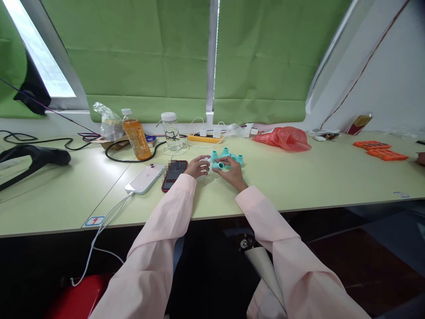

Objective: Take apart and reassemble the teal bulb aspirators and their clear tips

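From where I stand, a white phone (145, 178) lies just left of the red-cased phone (174, 175). Just right of that red-cased phone is the left hand (198, 168), its fingers half curled beside some clear plastic (207, 162) — I can't tell whether they grip it. Next along, between the hands, a teal piece (218, 166) appears pinched between thumb and fingers of the right hand (233, 173). More teal pieces (240, 159) stand behind, farther right of the red-cased phone. The step looks like handling one piece — the next move calls for a steady pinch, clear of its close neighbours.
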Demonstrator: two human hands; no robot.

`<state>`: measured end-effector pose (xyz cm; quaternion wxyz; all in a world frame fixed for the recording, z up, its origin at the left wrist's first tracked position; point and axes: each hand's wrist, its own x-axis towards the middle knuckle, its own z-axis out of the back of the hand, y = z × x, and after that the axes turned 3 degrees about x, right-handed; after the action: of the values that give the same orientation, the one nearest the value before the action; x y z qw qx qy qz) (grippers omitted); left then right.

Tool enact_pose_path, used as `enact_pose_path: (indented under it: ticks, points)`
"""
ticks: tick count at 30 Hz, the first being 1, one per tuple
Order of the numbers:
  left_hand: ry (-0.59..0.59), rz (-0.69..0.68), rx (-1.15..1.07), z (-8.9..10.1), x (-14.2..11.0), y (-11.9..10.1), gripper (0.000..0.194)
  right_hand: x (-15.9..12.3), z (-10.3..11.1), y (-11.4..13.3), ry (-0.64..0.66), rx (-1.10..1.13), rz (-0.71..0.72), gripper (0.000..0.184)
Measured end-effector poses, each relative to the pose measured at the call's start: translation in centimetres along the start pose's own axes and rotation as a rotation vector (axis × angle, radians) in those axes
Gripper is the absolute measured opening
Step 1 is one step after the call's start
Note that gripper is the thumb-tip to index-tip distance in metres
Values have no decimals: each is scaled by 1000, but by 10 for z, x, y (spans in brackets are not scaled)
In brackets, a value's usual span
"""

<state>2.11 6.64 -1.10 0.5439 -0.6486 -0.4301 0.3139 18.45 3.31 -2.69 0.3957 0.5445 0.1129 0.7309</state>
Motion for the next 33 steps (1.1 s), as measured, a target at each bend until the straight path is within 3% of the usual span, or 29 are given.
enact_pose_path:
  ticks: [4,9,14,19,22,25,29,33]
  points:
    - [-35,-40,28,-1,-2,1,44,1,0,2,-70,17,49,28]
    - [-57,-111,100,-5,-6,-1,45,0,-2,4,-69,2,101,36]
    - [-93,-152,247,-4,-2,5,29,0,-4,-1,-10,-236,151,28]
    - [-201,-245,474,-12,-1,21,14,-2,-10,-5,41,-288,169,18]
    - [-244,-306,605,-19,-2,28,4,-5,-13,-3,19,-319,161,17]
    - [-258,-342,704,-22,-3,30,10,-7,-14,0,-33,-333,144,18]
    - [-315,-408,763,-23,-5,26,11,-6,-14,1,-57,-319,136,17]
    - [-408,-455,763,-26,-8,8,15,-6,-13,3,-53,-299,115,15]
